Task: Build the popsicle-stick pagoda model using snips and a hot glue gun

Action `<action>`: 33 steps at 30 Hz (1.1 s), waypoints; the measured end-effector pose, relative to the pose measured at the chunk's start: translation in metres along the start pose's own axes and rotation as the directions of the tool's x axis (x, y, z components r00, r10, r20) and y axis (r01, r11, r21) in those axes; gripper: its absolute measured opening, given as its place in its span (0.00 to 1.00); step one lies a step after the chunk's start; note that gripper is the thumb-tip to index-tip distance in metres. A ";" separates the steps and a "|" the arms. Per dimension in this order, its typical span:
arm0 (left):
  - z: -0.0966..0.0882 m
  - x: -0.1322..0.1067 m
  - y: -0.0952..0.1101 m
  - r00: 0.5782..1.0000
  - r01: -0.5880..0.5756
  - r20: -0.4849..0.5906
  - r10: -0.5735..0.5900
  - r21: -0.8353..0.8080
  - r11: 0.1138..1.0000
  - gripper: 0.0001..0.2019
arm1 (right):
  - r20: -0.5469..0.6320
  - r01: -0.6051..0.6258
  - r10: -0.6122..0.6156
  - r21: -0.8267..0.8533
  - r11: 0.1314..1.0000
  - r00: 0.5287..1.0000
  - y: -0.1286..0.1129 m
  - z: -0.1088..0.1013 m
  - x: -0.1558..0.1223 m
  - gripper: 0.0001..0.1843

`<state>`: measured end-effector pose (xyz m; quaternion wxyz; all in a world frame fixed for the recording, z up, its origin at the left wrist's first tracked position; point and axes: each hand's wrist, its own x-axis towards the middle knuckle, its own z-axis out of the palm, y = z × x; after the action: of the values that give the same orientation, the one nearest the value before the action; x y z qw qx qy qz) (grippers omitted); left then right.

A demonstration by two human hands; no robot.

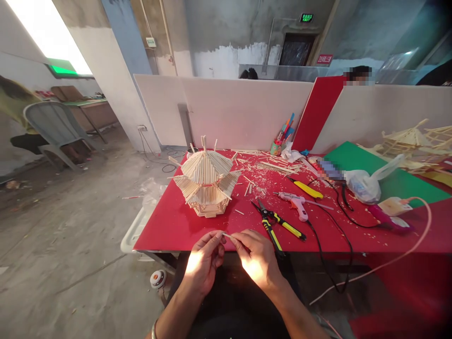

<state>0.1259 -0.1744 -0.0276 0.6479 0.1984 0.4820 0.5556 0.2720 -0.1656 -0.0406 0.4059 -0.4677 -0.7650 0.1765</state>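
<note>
I've L hand & R hand pinching thin pale wooden stick; may snap if bent. Snagged black cord could drag pink plastic glue gun, 2 o'clock.

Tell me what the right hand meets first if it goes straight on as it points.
The right hand would probably meet the wooden model, near its base, though depth is unclear.

Decent gap between stick model and pliers, loose stick lying in it. Right side awkward: glue gun, cords block way.
</note>
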 end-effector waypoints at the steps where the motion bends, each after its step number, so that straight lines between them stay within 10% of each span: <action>1: 0.000 -0.001 0.001 1.000 0.000 -0.006 0.000 0.012 1.000 0.17 | -0.002 0.002 -0.002 -0.013 1.000 1.000 0.001 0.000 0.000 0.15; 33: -0.011 -0.007 0.013 0.961 0.093 0.223 -0.165 0.302 0.949 0.14 | 0.040 0.194 -0.195 0.025 0.981 0.980 0.017 -0.016 0.006 0.13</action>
<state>0.1107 -0.1797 -0.0195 0.7019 0.3256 0.4859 0.4064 0.2934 -0.1534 -0.0392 0.4100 -0.3825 -0.8136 0.1540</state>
